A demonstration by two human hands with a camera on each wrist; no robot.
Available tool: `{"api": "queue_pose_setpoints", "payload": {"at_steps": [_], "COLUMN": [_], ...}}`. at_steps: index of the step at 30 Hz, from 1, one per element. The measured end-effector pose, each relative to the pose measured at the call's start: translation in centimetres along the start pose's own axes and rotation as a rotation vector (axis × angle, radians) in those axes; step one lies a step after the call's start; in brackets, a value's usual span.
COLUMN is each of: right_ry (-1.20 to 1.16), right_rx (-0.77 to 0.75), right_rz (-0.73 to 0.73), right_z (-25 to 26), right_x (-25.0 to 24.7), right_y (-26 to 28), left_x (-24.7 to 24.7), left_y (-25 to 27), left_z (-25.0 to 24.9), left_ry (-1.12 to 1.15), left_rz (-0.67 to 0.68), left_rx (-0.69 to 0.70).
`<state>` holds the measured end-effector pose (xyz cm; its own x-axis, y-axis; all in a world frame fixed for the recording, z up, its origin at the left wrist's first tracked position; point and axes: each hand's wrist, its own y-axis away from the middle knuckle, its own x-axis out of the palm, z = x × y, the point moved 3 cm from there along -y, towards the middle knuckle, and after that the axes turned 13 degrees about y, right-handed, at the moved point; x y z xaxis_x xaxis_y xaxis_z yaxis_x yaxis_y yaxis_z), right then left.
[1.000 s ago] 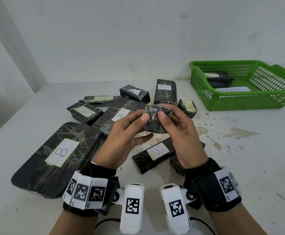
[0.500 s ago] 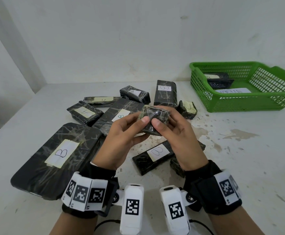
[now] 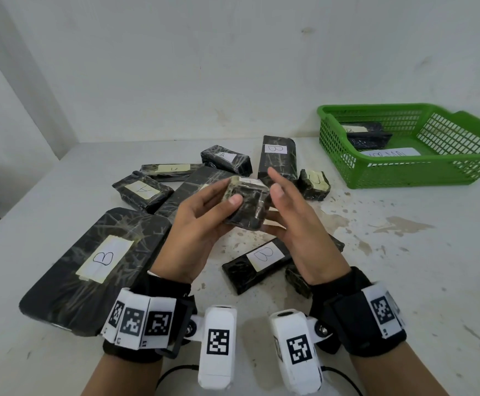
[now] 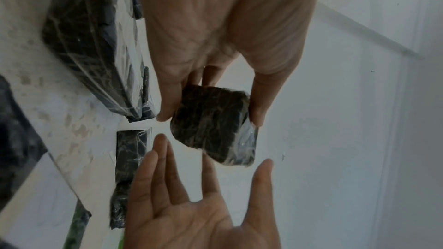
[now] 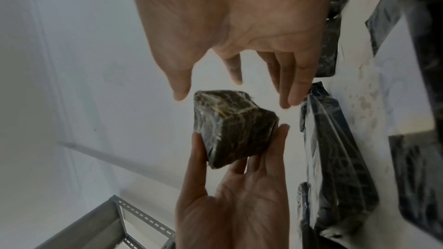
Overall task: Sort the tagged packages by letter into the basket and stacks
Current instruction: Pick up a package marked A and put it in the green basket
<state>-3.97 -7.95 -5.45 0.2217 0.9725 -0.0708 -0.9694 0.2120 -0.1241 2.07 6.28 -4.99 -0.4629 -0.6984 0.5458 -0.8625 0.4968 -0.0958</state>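
My left hand point(image 3: 228, 195) holds a small black wrapped package point(image 3: 250, 207) up above the table, thumb on its near face and fingers behind. A pale tag shows on its top face; I cannot read the letter. My right hand point(image 3: 273, 181) is open just to its right, fingers spread and off the package. The left wrist view shows the package point(image 4: 213, 120) pinched between thumb and fingers. In the right wrist view the package point(image 5: 235, 130) sits below my spread right fingers. The green basket point(image 3: 418, 172) stands at the back right.
Tagged black packages lie around: a large B one point(image 3: 98, 270) at left, a B bar point(image 3: 258, 261) under my hands, an A one point(image 3: 143, 191), a B one point(image 3: 277, 158) and a small one point(image 3: 314, 184). The basket holds dark packages point(image 3: 367, 135). A wall runs behind the table.
My right hand has let go of the small package and opened. The left hand has turned the package so that its tagged face points up.
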Motion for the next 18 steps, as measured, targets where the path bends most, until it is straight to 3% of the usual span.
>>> {"api": "queue_pose_setpoints", "payload": {"at_steps": [5,8,12,18], "right_ry": [-0.07,-0.16,-0.11,-0.041], "right_rx": [0.092,0.05,-0.034,-0.037], "right_rz": [0.068,-0.004,-0.092,-0.059], "right_z": [0.12,0.1,-0.19,-0.4], "right_x": [0.47,0.13,-0.51,-0.06], "right_y": [0.12,-0.01,-0.07,-0.05], "left_x": [0.14,-0.49,-0.5,-0.5], "left_y": [0.09,-0.15,-0.28,-0.29], "left_z": [0.22,0.28,0.35,0.57], "left_ry": [-0.034,-0.038,-0.047,-0.082], "left_rz": [0.071,0.042,0.033,-0.035], "left_rx": [-0.021,-0.033,-0.074,-0.032]}}
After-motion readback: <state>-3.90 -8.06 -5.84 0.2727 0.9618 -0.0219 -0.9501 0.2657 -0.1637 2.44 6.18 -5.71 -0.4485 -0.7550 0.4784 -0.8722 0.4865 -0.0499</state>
